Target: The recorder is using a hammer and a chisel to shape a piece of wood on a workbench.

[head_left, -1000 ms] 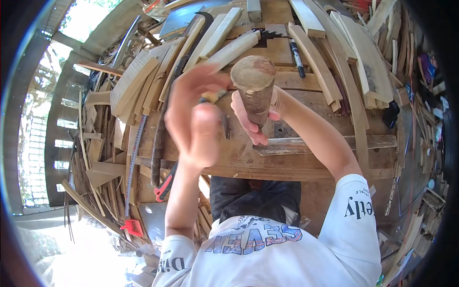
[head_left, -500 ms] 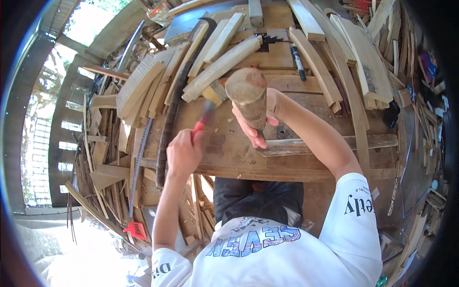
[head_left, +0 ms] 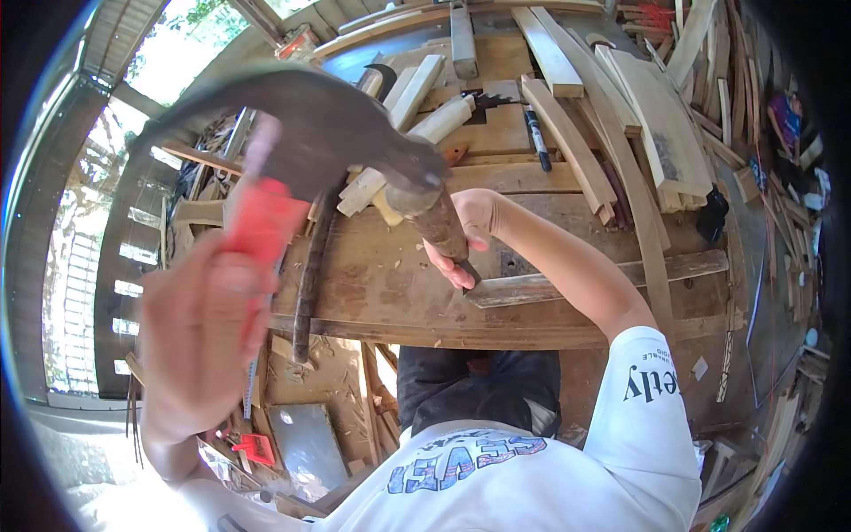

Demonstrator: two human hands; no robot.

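My left hand [head_left: 208, 332] is wrapped round the red handle of a claw hammer [head_left: 324, 133], raised close to the camera and smeared by motion. The hammer's striking face overlaps the top of a chisel [head_left: 439, 222] in this view; whether they touch I cannot tell. My right hand [head_left: 461, 244] grips that chisel's thick round wooden handle, fingers closed round its lower part. Below the handle, the chisel's dark blade comes down at the near end of a narrow weathered wood strip [head_left: 576, 284], which lies across the front of the wooden workbench [head_left: 390, 293].
Several pale boards [head_left: 660, 124] lie at the back right, beside a black marker [head_left: 537, 137]. A long dark curved strip [head_left: 310, 266] overhangs the bench's front edge at left. Scrap wood is piled at both sides. A red tool [head_left: 256, 449] lies low at the left.
My left hand has swung the hammer up and left, much nearer the camera. My right hand keeps its hold on the chisel, now more tilted in view.
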